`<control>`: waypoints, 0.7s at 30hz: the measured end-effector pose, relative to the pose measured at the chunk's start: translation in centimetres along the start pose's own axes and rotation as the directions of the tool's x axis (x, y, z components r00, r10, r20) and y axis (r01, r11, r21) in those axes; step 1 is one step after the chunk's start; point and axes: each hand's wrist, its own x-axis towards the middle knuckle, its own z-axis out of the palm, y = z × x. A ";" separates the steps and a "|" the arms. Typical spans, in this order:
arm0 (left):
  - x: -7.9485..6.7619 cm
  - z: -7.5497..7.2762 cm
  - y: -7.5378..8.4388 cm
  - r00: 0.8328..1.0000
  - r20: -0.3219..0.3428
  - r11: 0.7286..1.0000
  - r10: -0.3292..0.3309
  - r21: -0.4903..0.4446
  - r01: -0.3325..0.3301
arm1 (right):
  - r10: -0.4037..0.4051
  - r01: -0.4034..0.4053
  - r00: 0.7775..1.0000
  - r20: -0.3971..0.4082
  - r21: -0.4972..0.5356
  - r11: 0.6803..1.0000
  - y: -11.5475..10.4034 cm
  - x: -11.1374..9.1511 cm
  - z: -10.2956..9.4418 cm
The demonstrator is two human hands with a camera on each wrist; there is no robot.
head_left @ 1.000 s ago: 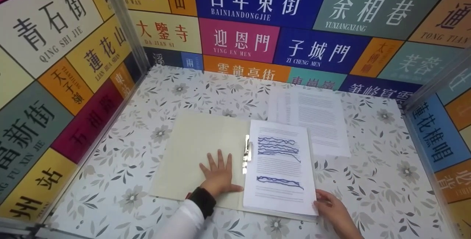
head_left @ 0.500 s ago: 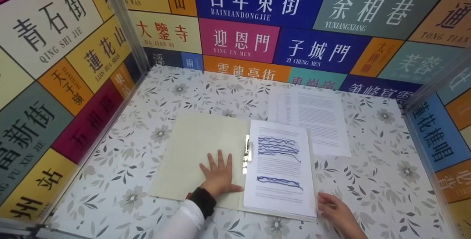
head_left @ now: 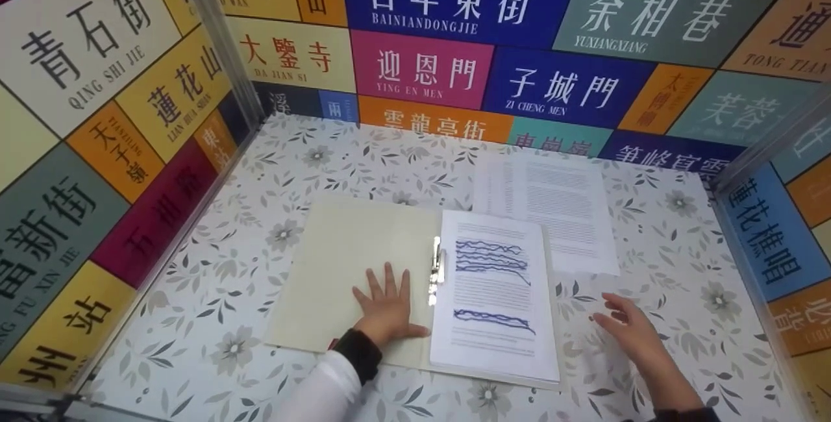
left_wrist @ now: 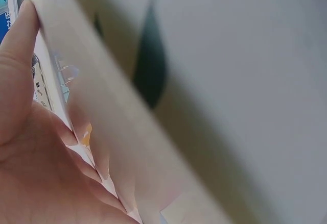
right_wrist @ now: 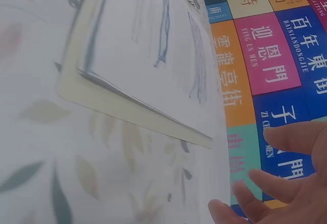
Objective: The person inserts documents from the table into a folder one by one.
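Observation:
A pale cream folder (head_left: 337, 260) lies spread flat on the table, with a metal clip (head_left: 435, 271) along its spine. On its right half sits a stack of printed paper (head_left: 483, 292), the top sheet crossed with blue scribbles. My left hand (head_left: 384, 315) presses flat on the folder's left cover, fingers spread and thumb toward the spine. Close up in the left wrist view, the cover's edge (left_wrist: 127, 96) runs beside that palm. To the right of the stack, my right hand (head_left: 626, 328) hovers apart from it, fingers loosely bent and holding nothing.
Loose printed sheets (head_left: 565, 214) lie behind the folder, partly overlapped by its right side. The table (head_left: 227, 292) has a leaf-and-flower cover. Panels with colourful lettering (head_left: 422, 71) wall it in at the back and on both sides.
My right hand has left the lower right edge of the paper stack and moved right and away from me. My left hand stays in place on the cover.

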 end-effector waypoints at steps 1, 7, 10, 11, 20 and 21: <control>0.0 -0.1 0.0 1.000 -0.001 1.000 -0.002 -0.001 0.002 | -0.013 0.013 1.000 -0.011 -0.001 1.000 -0.3 0.2 -0.6; -0.2 -0.3 0.2 1.000 -0.015 1.000 0.001 -0.008 -0.001 | -0.030 0.030 0.998 -0.049 0.005 1.000 -1.7 2.3 -3.2; -0.3 -0.3 0.2 1.000 -0.017 1.000 0.005 -0.008 -0.005 | -0.008 0.009 0.999 -0.047 0.005 1.000 -2.2 3.9 -3.7; -0.4 -0.3 0.2 1.000 -0.015 1.000 0.003 -0.006 -0.003 | 0.002 -0.001 0.999 -0.042 0.009 1.000 -2.4 4.5 -3.9; -0.2 -0.2 0.1 1.000 -0.004 1.000 -0.011 -0.007 0.011 | 0.100 -0.104 0.993 -0.061 -0.067 0.992 -3.1 11.5 -5.8; -0.2 -0.2 0.1 1.000 -0.002 1.000 -0.012 -0.006 0.011 | 0.109 -0.113 0.992 -0.059 -0.069 0.991 -3.0 12.0 -5.8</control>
